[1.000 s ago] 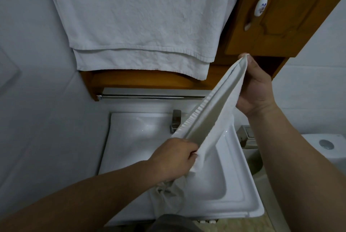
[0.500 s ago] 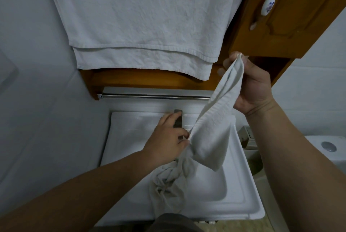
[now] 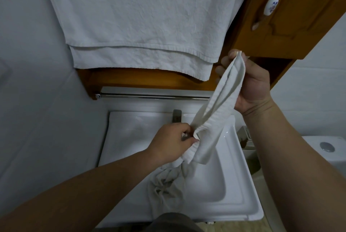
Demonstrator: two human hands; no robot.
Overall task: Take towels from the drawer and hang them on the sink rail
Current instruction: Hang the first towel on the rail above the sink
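Observation:
I hold a small white towel (image 3: pixel 215 119) stretched slantwise over the white sink (image 3: pixel 234 185). My right hand (image 3: pixel 250 85) pinches its upper end, up near the wooden cabinet. My left hand (image 3: pixel 174 143) grips its lower part above the basin, and the loose tail hangs crumpled into the sink. The metal sink rail (image 3: pixel 149 96) runs bare along the wall behind the tap (image 3: pixel 177 115). A large white towel (image 3: pixel 140 16) hangs folded double above the rail.
A wooden cabinet door (image 3: pixel 299 7) with a white ceramic handle (image 3: pixel 271 7) juts out at the upper right. A white toilet cistern (image 3: pixel 327 147) stands to the right of the sink. Pale wall fills the left side.
My left hand let the towel's edge slip, reached toward the tap, then gripped the towel again higher up. The right hand has risen slightly; the towel now hangs bunched, less taut.

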